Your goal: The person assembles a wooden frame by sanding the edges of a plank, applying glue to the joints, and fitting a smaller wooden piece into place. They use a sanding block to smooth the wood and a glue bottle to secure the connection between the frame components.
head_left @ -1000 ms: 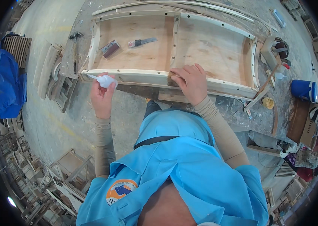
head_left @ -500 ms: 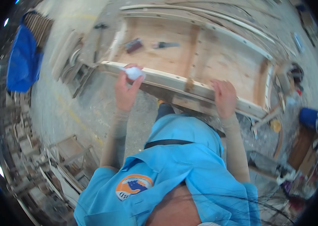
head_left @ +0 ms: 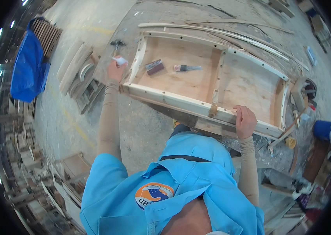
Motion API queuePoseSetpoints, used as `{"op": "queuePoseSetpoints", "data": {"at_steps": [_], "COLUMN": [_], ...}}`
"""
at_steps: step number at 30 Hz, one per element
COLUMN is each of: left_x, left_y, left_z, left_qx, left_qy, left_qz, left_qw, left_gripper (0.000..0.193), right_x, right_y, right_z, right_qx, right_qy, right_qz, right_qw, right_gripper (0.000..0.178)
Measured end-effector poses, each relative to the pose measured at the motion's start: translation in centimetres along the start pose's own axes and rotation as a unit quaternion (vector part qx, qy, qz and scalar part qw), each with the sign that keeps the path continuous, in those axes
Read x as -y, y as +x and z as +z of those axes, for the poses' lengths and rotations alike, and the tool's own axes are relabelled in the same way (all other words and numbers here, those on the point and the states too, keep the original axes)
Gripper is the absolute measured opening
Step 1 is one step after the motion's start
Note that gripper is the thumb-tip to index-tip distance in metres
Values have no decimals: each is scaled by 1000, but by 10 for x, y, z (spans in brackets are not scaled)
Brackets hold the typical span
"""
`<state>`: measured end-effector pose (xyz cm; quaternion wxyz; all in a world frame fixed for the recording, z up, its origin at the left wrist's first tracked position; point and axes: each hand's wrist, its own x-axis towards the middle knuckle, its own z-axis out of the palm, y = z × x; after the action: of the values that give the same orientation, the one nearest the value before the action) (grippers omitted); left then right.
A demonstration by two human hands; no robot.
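A shallow wooden frame [head_left: 173, 98] with a plywood bottom, a cross divider and dark holes along its rails lies before me. At its left end, just outside the corner, my left hand [head_left: 115, 71] is closed round a small white bottle [head_left: 121, 61], partly hidden by the fingers. My right hand [head_left: 246, 122] grips the near rail toward the right, fingers curled over the top edge. Inside the left compartment lie a dark red and grey block [head_left: 155, 67] and a flat tool [head_left: 188, 68] with a greyish blade. A hammer [head_left: 117, 44] is beyond my left hand.
Long thin wooden strips [head_left: 228, 32] lie along the far side. Curved wood pieces [head_left: 80, 74] and a blue tarp [head_left: 26, 72] are at the left. A blue bucket [head_left: 325, 131] stands at the right, and scrap wood [head_left: 24, 152] is piled lower left.
My left hand has moved left with the white bottle, from above the near rail to outside the frame's left end. My right hand stays on the near rail; the whole view has shifted.
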<state>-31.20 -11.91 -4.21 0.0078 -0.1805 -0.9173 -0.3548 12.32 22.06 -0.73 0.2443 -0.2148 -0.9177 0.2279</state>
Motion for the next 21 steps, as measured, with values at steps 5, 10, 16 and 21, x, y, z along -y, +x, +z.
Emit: {"op": "queuePoseSetpoints", "data": {"at_steps": [5, 10, 16, 21], "left_x": [1, 40, 28, -74], "left_y": [22, 28, -1, -29], "left_z": [18, 27, -31, -39], "left_qx": [83, 142, 20, -66], "left_qy": [-59, 32, -23, 16], "left_qz": [15, 67, -35, 145], "left_qw": [995, 987, 999, 987], "left_gripper": [40, 45, 29, 13], "right_x": [5, 7, 8, 7], "right_y": [2, 4, 3, 0], "right_z": [4, 8, 11, 14], "right_qx": [-14, -35, -69, -81], "right_qy": [-1, -25, -45, -60], "right_qz": [94, 117, 101, 94], "right_qw": [995, 992, 991, 990], "right_gripper": [13, 13, 11, 11]}}
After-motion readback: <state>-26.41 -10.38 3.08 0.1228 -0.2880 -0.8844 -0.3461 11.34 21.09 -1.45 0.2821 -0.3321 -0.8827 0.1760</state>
